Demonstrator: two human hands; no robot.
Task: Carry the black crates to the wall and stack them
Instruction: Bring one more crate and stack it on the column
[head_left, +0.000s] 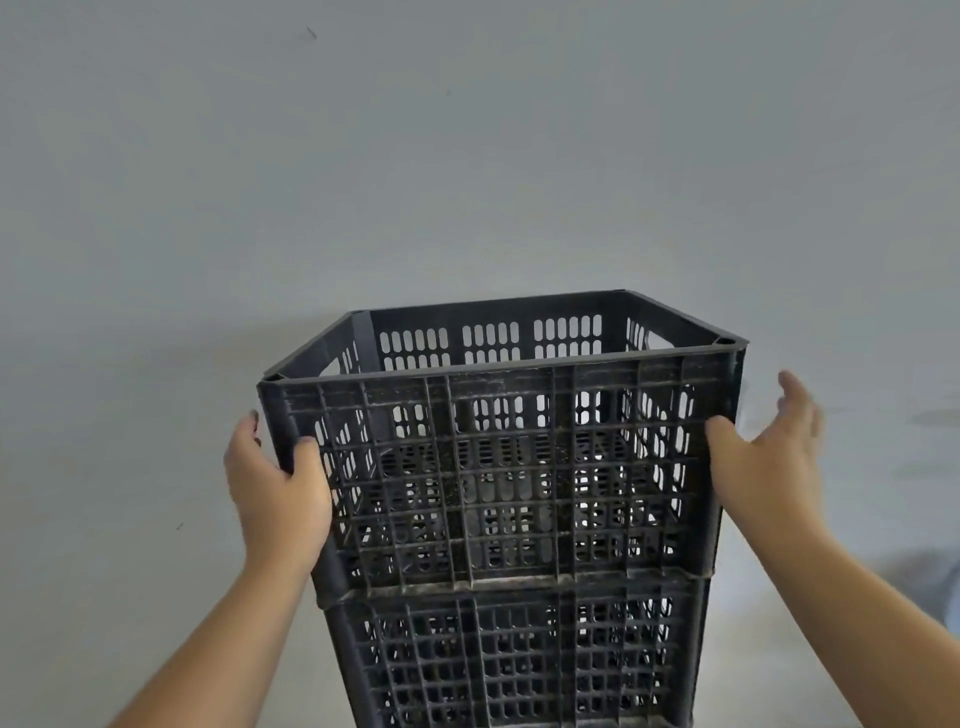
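Two black, square, slotted plastic crates stand stacked in front of you. The upper crate (498, 467) rests upright on the rim of the lower crate (514, 660), and their near faces line up closely. The upper crate is open at the top and nothing shows inside it through the slots. The bottom of the lower crate is cut off by the frame edge.

The stack stands close before the plain grey painted wall (467, 156). You cannot tell from this view whether the far sides touch it.

Your left hand (275, 488) grips the near left corner of the upper crate. The thumb is laid on the near face, the fingers are curled round onto the left side, and the palm is against the corner post.

Your right hand (769, 467) holds nothing. Its fingers are straight and spread, pointing up and away. The thumb touches the near right corner of the upper crate, and the palm stands just beside the right side wall.

A strip of pale beige floor (769, 649) shows to the right of the lower crate, under your right forearm.
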